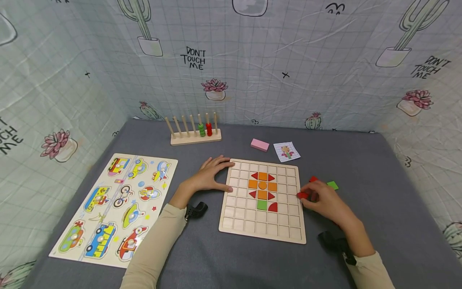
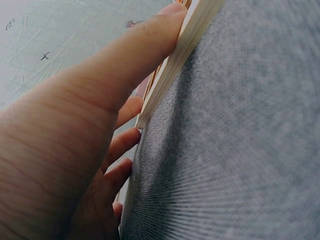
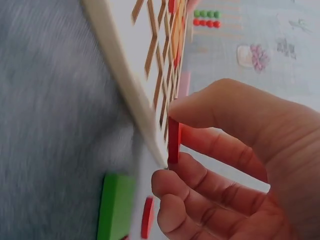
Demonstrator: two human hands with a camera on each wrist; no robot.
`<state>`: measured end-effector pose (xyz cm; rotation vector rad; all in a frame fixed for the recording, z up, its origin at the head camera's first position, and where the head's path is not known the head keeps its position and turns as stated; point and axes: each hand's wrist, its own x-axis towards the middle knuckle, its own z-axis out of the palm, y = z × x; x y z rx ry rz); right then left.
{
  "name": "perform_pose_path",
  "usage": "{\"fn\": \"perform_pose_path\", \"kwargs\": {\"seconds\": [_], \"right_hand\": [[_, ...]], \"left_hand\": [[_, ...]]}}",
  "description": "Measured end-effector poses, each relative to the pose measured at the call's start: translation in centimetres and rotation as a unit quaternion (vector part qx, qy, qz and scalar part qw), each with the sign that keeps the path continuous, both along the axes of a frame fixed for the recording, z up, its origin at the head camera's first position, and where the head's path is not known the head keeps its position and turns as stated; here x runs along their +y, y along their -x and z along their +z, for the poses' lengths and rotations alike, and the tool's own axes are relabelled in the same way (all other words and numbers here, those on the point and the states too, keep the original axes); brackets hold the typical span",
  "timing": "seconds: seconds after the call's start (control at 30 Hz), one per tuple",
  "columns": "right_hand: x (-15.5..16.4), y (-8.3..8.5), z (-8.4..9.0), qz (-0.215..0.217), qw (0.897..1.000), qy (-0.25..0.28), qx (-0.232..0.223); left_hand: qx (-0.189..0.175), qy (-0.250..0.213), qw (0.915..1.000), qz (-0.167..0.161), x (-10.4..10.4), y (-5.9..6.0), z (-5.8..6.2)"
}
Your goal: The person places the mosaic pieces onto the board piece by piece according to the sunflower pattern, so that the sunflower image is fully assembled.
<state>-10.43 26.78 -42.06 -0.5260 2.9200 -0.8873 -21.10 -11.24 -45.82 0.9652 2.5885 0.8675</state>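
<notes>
Right hand (image 1: 325, 200) sits low right of the head view, fingers (image 3: 200, 180) pinching a red tile (image 3: 173, 140) at the right edge of the grid board (image 1: 263, 228). Left hand (image 1: 209, 176) lies spread flat on the board's left edge, thumb along the rim. I'd flag a slip risk: the pinch looks shallow, so the tile could drop onto the bench (image 1: 379, 192) or catch on a grid rib and jolt the placed pieces. Right wrist view shows the pinch and a green tile (image 3: 116, 205) beside a second red piece (image 3: 147, 217) below it; head view alone shows the board's pattern.
</notes>
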Motion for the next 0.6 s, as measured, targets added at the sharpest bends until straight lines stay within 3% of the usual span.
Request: {"fn": "perform_pose_path", "kwargs": {"seconds": [0.17,0.4,0.6], "right_hand": [[-1.2,-0.4,0.0,0.028,0.999,0.018,0.003],[-2.7,-0.8,-0.2,0.051,0.997,0.025,-0.043],[-3.3,-0.9,-0.5,0.06,0.997,0.021,-0.038]], "left_hand": [[0.002,-0.001,1.0,-0.002,0.0,0.0,0.0],[0.004,-0.003,1.0,-0.004,0.0,0.0,0.0],[0.003,0.004,1.0,-0.001,0.0,-0.1,0.1]]}}
